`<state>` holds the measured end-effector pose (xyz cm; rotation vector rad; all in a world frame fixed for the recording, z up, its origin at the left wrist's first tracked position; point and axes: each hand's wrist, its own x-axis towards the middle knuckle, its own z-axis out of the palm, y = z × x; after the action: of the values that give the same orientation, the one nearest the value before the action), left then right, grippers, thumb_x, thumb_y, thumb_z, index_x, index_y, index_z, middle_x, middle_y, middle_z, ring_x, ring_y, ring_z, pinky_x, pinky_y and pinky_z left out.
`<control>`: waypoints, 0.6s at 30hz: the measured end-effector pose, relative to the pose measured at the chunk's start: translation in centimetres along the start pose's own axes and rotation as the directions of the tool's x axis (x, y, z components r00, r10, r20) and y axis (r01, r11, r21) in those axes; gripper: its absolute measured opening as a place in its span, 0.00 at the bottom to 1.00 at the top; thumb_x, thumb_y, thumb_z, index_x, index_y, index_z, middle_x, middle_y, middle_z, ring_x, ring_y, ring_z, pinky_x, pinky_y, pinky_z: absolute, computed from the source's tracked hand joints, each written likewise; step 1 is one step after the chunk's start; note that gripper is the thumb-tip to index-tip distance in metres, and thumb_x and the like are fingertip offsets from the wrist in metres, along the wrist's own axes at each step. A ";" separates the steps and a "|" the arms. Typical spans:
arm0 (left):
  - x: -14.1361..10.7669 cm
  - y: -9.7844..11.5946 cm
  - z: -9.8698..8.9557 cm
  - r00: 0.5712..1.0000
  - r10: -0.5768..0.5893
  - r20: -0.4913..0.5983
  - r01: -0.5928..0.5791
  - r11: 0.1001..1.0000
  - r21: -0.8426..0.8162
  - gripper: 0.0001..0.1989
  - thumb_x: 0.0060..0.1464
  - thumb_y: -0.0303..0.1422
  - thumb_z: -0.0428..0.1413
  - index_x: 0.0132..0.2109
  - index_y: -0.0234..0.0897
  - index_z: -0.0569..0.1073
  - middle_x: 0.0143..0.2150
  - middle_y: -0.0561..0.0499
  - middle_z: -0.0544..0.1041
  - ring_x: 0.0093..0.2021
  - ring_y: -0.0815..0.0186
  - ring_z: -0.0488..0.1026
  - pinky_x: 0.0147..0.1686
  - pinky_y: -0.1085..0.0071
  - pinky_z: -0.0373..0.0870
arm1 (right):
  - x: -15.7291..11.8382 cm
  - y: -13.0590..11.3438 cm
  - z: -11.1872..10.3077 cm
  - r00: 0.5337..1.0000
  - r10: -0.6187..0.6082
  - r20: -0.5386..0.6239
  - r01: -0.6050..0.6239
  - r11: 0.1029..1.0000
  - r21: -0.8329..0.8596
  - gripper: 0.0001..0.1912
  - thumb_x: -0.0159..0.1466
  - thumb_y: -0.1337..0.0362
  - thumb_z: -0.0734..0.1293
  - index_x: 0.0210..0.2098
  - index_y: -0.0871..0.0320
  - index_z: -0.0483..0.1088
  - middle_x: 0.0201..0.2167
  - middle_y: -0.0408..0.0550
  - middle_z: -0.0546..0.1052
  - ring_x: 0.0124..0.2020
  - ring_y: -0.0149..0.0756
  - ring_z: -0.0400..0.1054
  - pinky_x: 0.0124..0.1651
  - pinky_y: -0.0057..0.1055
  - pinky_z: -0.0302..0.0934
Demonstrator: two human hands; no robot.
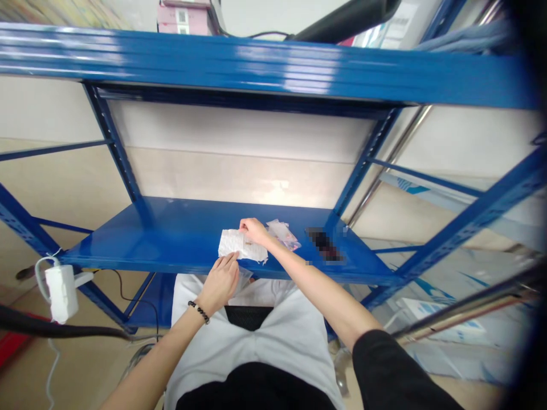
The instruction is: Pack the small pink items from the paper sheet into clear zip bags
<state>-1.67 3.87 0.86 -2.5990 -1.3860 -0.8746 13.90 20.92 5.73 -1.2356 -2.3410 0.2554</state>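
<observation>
Resting on the blue shelf (pixel 171 228), close to its front edge, the crumpled white sheet (pixel 229 242) lies under both my hands, paper by its look, with a brownish speck (pixel 248 243) on it too small for me to identify. My left hand (pixel 222 278) has its fingers stretched and close together, tips at the sheet's near edge; its thumb is hidden, so I cannot tell whether it grips. My right hand (pixel 255 230) reaches over the sheet's far right part, fingers curled in a narrow bunch, and I cannot tell what, if anything, they pinch. A clear plastic packet (pixel 285 234) lies just beside that hand, a dark blurred object (pixel 325 245) farther right. I judge the sheet light, limp and easily torn, especially at its ragged near right corner; I would hold it gently by the left side, where it looks whole
</observation>
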 end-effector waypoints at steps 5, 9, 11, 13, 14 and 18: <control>-0.1 -0.2 0.4 0.996 -0.054 -0.065 0.048 0.994 -0.095 0.22 0.64 0.27 0.42 0.63 0.30 0.63 0.60 0.36 0.70 0.63 0.56 0.64 0.61 0.53 0.59 | -1.8 0.6 -1.3 0.999 0.033 0.021 -0.033 0.999 -0.025 0.07 0.59 0.74 0.67 0.30 0.59 0.75 0.29 0.46 0.79 0.32 0.34 0.71 0.35 0.24 0.57; -0.3 -0.8 0.5 0.989 -0.125 -0.077 0.096 0.949 -0.300 0.20 0.65 0.29 0.42 0.61 0.33 0.66 0.59 0.39 0.72 0.62 0.58 0.65 0.61 0.56 0.59 | -3.3 -0.8 -1.3 0.998 0.063 0.006 -0.063 0.998 -0.029 0.06 0.61 0.70 0.68 0.36 0.59 0.77 0.35 0.50 0.79 0.38 0.37 0.71 0.42 0.27 0.60; -0.4 -0.9 0.2 0.979 -0.184 -0.091 0.131 0.900 -0.415 0.18 0.66 0.31 0.42 0.55 0.35 0.71 0.57 0.40 0.73 0.61 0.58 0.66 0.60 0.58 0.60 | -4.1 -2.5 -1.4 1.000 0.014 -0.002 -0.014 1.000 -0.015 0.09 0.64 0.65 0.67 0.42 0.58 0.77 0.40 0.52 0.78 0.44 0.40 0.70 0.47 0.30 0.59; -0.3 -1.0 -0.4 0.947 -0.296 -0.126 0.194 0.838 -0.511 0.16 0.66 0.34 0.43 0.48 0.35 0.74 0.51 0.42 0.77 0.55 0.58 0.71 0.54 0.62 0.64 | -4.9 -4.5 -1.6 0.994 -0.106 0.029 0.104 0.993 0.054 0.13 0.67 0.59 0.65 0.47 0.57 0.75 0.43 0.53 0.77 0.47 0.41 0.69 0.51 0.33 0.59; -0.2 -1.0 -0.7 0.919 -0.366 -0.149 0.231 0.803 -0.550 0.15 0.66 0.36 0.44 0.44 0.35 0.74 0.45 0.44 0.78 0.49 0.59 0.73 0.49 0.65 0.66 | -5.4 -5.4 -1.7 0.985 -0.160 0.060 0.153 0.982 0.115 0.15 0.67 0.56 0.64 0.48 0.57 0.74 0.43 0.53 0.77 0.48 0.41 0.69 0.51 0.33 0.59; 0.1 -2.3 -1.9 0.759 -0.595 -0.264 0.270 0.657 -0.704 0.16 0.63 0.40 0.49 0.36 0.34 0.75 0.34 0.49 0.76 0.35 0.65 0.71 0.36 0.72 0.65 | -7.0 -7.3 -2.1 0.975 -0.177 0.132 0.124 0.935 0.331 0.30 0.64 0.55 0.67 0.62 0.56 0.60 0.42 0.51 0.75 0.43 0.39 0.71 0.46 0.33 0.62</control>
<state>-4.32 4.74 2.03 -2.0881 -1.8270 -2.2425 12.95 10.92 8.01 -0.9015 -2.3919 0.6773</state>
